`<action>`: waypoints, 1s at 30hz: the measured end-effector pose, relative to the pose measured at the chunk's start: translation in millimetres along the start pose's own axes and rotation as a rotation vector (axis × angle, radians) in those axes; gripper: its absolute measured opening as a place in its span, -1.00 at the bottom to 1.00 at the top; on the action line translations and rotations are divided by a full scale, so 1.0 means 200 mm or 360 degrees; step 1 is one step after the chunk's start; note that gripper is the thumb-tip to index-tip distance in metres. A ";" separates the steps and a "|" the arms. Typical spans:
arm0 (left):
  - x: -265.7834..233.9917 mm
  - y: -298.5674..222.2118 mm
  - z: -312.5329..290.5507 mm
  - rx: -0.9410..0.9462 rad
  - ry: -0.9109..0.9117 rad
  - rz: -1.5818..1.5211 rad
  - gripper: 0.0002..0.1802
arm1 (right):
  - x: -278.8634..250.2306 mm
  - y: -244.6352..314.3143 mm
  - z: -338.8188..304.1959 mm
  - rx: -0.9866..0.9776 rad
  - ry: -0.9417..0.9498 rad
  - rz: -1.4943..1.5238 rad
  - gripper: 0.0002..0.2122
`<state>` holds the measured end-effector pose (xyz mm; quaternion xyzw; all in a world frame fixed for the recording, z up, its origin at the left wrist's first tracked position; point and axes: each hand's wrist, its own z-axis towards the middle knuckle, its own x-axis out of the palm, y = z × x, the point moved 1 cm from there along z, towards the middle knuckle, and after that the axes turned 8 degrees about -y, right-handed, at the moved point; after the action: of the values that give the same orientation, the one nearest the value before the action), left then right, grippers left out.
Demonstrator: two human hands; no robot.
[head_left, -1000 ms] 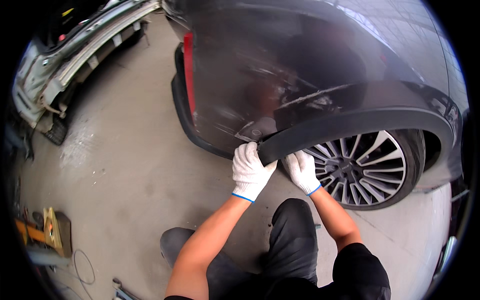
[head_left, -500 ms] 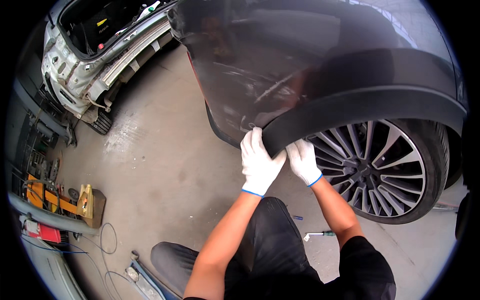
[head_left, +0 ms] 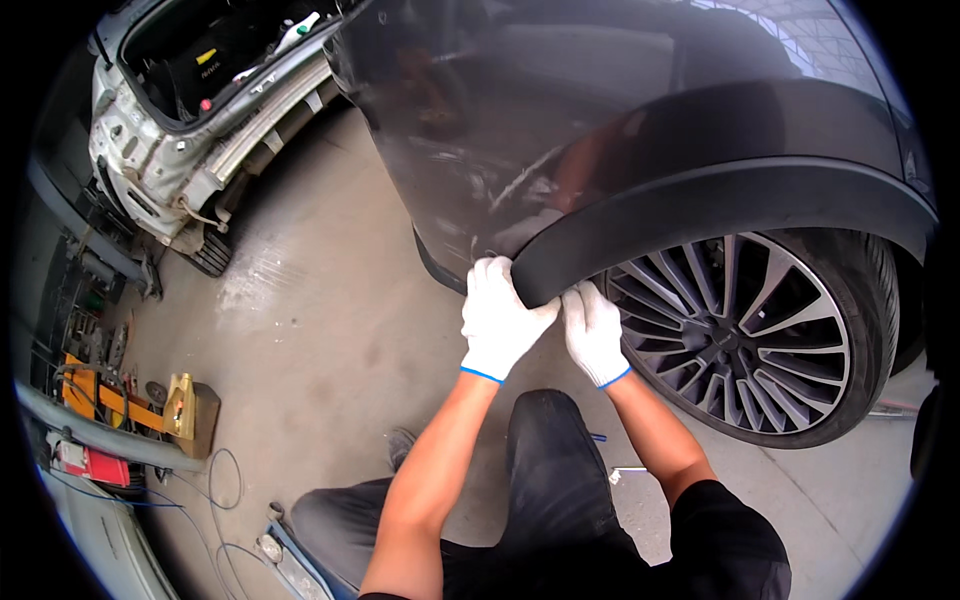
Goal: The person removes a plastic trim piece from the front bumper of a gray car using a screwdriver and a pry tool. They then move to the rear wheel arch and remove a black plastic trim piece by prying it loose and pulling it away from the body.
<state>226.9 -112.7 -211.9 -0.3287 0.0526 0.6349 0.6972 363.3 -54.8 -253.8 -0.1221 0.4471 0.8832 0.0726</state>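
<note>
A black wheel arch trim (head_left: 760,200) curves over the wheel of a dark grey car (head_left: 450,110) whose lower corner is scratched. My left hand (head_left: 500,318), in a white knit glove with a blue cuff, grips the trim's lower left end, thumb on its lower side and fingers up against the bodywork. Just right of it my right hand (head_left: 595,330), gloved alike, holds the trim's lower edge with curled fingers. Its fingertips are partly hidden at that edge. Beside my right hand stands the multi-spoke wheel (head_left: 728,345) with its tyre.
A tool with a metal shaft (head_left: 628,470), partly hidden by my right arm, and a small blue item (head_left: 599,437) lie on the floor by my knee. A blue floor jack (head_left: 290,565) and a hose (head_left: 238,480) are at lower left. A stripped silver car (head_left: 150,190) stands far left.
Both hands have shifted slightly left with the trim's end between them. My right hand's fingers are now more curled and show more below the trim's edge. The view has shifted a little.
</note>
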 end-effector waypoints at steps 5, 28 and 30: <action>0.02 0.06 -0.03 0.0032 0.0047 -0.0117 -0.19 | 0.02 -0.03 0.06 -0.0047 0.0142 0.0127 -0.82; 0.04 -0.02 -0.03 -0.0230 -0.0046 -0.0078 -0.21 | -0.35 -0.55 -0.64 0.0353 0.0247 -0.0454 -0.80; 0.07 -0.03 -0.06 -0.0286 -0.0071 -0.0076 -0.19 | -0.44 -0.76 -1.17 0.0811 0.0524 -0.0705 -0.75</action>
<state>239.6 -107.3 -226.1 -0.3767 -0.0279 0.6275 0.6809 519.3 -156.9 -479.9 -0.3340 0.6210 0.6751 0.2171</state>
